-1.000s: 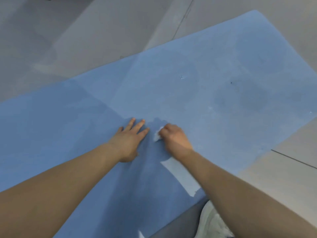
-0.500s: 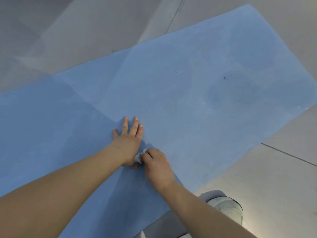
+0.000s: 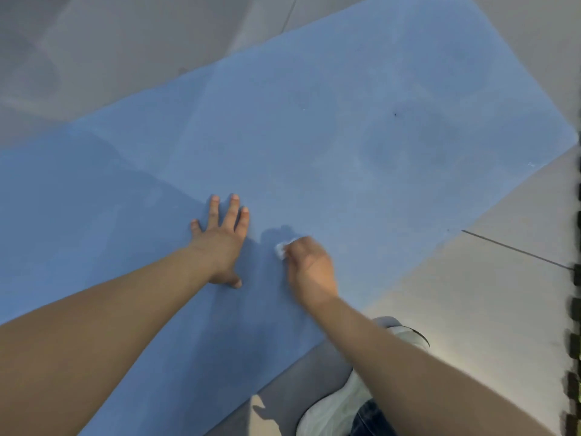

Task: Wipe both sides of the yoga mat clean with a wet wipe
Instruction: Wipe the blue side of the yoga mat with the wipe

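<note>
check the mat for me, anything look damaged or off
Nothing looks damaged. The blue yoga mat lies flat on the floor, with only a small dark speck and faint smudges beyond the right hand, which holds the wet wipe.

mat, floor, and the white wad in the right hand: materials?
Yoga mat: looks like matte blue foam or rubber; no gloss, lies flat, faint dark smudges. Floor: smooth grey tile, likely ceramic or stone; thin joint line, soft sheen. Wet wipe: crumpled white nonwoven, probably, in the right hand; blurred.
</note>
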